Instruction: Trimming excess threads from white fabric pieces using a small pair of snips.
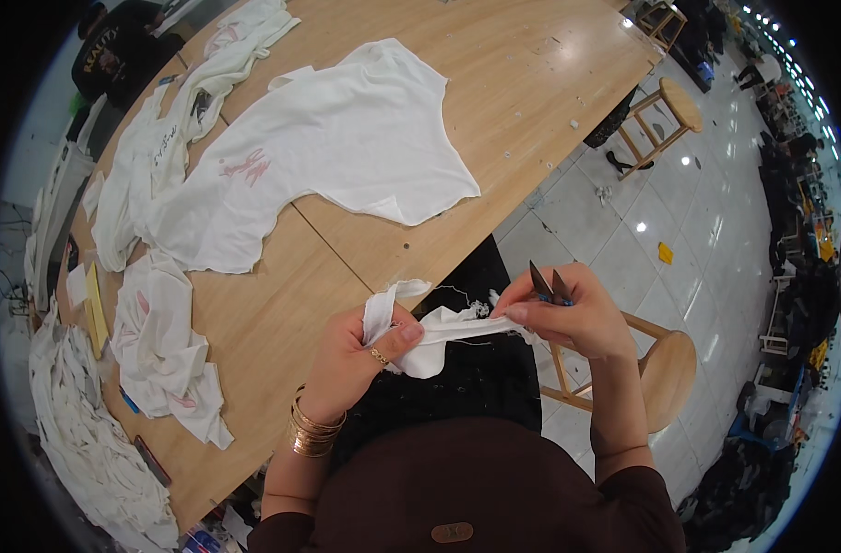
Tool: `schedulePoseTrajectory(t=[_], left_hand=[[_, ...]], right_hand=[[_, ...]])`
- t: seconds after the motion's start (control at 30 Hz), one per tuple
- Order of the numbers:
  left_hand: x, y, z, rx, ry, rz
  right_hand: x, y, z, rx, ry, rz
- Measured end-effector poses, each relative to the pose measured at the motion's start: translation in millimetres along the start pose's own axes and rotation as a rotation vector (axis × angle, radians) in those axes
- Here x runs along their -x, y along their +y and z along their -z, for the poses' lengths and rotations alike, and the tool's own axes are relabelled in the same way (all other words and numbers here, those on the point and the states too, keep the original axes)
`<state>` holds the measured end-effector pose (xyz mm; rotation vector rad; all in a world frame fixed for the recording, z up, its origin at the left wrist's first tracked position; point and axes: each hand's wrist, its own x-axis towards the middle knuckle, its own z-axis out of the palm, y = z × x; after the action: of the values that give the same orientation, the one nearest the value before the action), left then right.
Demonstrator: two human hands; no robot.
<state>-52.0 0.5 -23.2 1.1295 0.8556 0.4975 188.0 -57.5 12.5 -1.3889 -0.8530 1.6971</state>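
A small piece of white fabric (430, 355) with a folded band and frayed edges is stretched between my two hands, above my lap. My left hand (351, 355) grips one end, thumb pressed on top, and a loose end of the cloth loops up over the fingers. At the other end, the thumb and fingertips of my right hand (577, 313) pinch the band. Dark-bladed thread snips (551, 286) are also held in that hand, blades pointing up and slightly parted, clear of the cloth. Loose threads hang near the right fingertips.
A white garment piece (365, 129) with a pink print lies flat on the wooden table (522, 74). More white pieces (162, 341) and a heap of white cloth (88, 433) are at the left. Wooden stools (669, 378) stand on the tiled floor. A person (116, 51) is at the far left.
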Motion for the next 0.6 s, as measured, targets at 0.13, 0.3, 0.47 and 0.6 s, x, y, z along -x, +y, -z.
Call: schedulePoseTrajectory(t=[0.13,0.3,0.47,0.6], left_hand=[[-0.4,0.6,-1.0,0.013,0.003,0.007],[0.8,2.1,0.0,-0.082,-0.016,0.025],[0.1,3.0,-4.6,0.014,0.024,0.029],[2.5,6.0,-4.5,-0.038,0.049,0.011]], right_hand=[[1.0,3.8,4.3,0.054,0.041,0.097],[-1.3,2.5,14.0,-0.043,0.197,0.022],[-11.3,25.9,-2.9,0.788,0.575,0.449],[11.5,12.7,-31.2,0.875,0.398,0.424]])
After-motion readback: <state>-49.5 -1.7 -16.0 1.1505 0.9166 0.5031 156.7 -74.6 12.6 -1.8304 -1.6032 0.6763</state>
